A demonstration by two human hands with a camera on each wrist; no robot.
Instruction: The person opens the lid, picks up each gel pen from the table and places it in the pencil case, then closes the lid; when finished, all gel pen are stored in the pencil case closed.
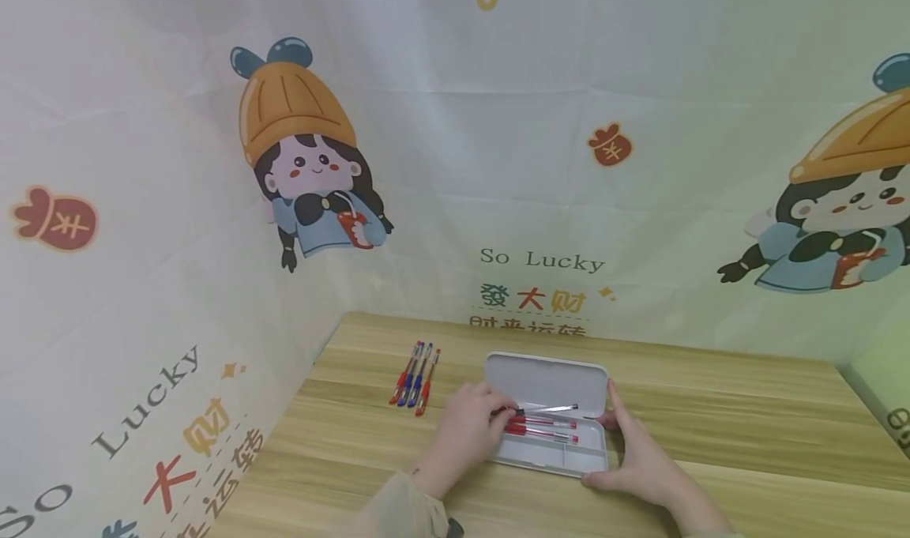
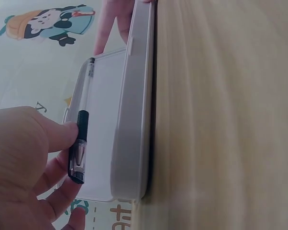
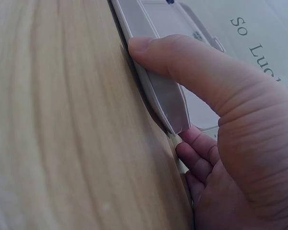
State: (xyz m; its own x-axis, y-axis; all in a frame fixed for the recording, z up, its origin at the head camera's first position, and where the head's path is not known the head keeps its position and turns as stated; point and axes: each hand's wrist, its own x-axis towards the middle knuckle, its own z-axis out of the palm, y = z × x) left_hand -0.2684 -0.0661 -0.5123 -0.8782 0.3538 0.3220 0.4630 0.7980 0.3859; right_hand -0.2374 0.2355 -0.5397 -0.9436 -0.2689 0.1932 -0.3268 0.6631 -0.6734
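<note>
A light-coloured pencil case [image 1: 529,453] lies on the table with its lid raised at the back. Two red pens [image 1: 543,434] rest inside it. My left hand [image 1: 469,423] pinches a black-capped clear pen [image 2: 82,125] between thumb and fingers, holding it above the case near the lid. At the case's right end, my right hand [image 1: 643,459] grips the body. In the right wrist view its thumb [image 3: 177,57] presses on the front side wall, while other fingers [image 3: 199,153] bend behind the end.
Several red and blue pens [image 1: 415,376] lie side by side on the wooden table [image 1: 711,411], left of the case. A printed cloth [image 1: 426,167] with cartoon figures hangs behind and to the left of the table.
</note>
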